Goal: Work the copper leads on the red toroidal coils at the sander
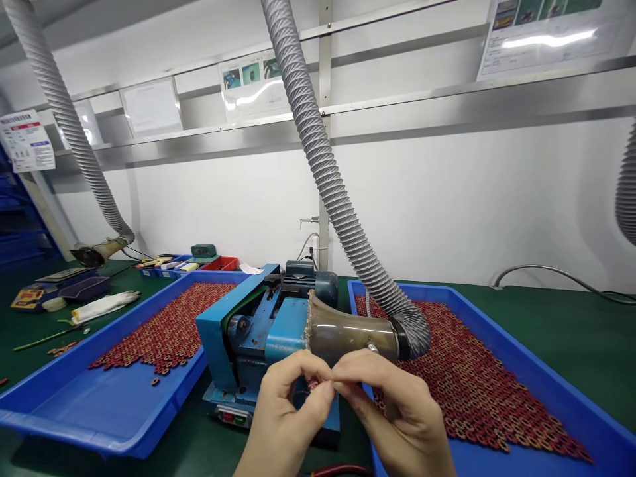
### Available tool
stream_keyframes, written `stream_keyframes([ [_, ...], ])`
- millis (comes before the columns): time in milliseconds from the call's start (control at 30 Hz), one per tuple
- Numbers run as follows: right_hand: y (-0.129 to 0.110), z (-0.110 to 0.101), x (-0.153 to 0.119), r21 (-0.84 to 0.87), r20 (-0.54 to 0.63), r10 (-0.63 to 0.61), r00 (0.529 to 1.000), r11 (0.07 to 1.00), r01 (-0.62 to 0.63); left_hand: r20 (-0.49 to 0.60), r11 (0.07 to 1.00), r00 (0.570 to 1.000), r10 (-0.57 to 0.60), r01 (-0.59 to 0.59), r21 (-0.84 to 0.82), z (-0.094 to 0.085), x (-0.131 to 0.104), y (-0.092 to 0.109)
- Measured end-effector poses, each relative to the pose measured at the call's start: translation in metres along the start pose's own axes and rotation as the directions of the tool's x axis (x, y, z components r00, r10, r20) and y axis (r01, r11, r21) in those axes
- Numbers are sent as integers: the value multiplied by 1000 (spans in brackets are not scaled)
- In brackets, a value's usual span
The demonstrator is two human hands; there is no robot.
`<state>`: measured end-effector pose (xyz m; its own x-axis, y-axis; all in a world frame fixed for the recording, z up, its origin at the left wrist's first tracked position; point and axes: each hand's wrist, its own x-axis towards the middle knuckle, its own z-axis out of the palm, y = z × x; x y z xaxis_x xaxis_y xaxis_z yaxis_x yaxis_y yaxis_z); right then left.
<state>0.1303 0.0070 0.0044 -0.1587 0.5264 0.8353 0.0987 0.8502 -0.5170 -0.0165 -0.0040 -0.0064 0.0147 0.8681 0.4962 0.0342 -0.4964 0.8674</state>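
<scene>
Before the blue belt machine point(288, 331), my two hands meet at the fingertips. My left hand point(293, 411) is closed, thumb and index finger pinched on a small red piece point(313, 383) that shows between them. Thumb and index finger of my right hand point(397, 411) are pressed together, touching the left fingertips; what they hold, if anything, is hidden. A grey-brown suction nozzle point(352, 331) stands just behind the hands.
Blue trays of small red rings lie left point(104, 404) and right point(561, 391). A ribbed hose point(328, 172) hangs down to the nozzle. White gloves point(104, 306), small boxes and a second hose point(74, 126) are at the left. A red-handled object point(342, 470) lies at the bottom edge.
</scene>
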Motion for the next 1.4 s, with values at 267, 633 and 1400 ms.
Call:
stream_keyframes([
  [267, -3, 8, -5, -113, 44, 224, 974, 969, -218, 183, 665, 834, 520, -530, 526, -6, 5, -2],
  [633, -9, 4, 2, 115, 4, 216, 976, 970, -215, 115, 965, 983, 145, -167, 205, -14, 4, -4],
  [1400, 5, 41, 0, 798, 140, 652, 745, 371, -474, -48, 837, 969, -244, 186, -514, 5, 14, -4],
])
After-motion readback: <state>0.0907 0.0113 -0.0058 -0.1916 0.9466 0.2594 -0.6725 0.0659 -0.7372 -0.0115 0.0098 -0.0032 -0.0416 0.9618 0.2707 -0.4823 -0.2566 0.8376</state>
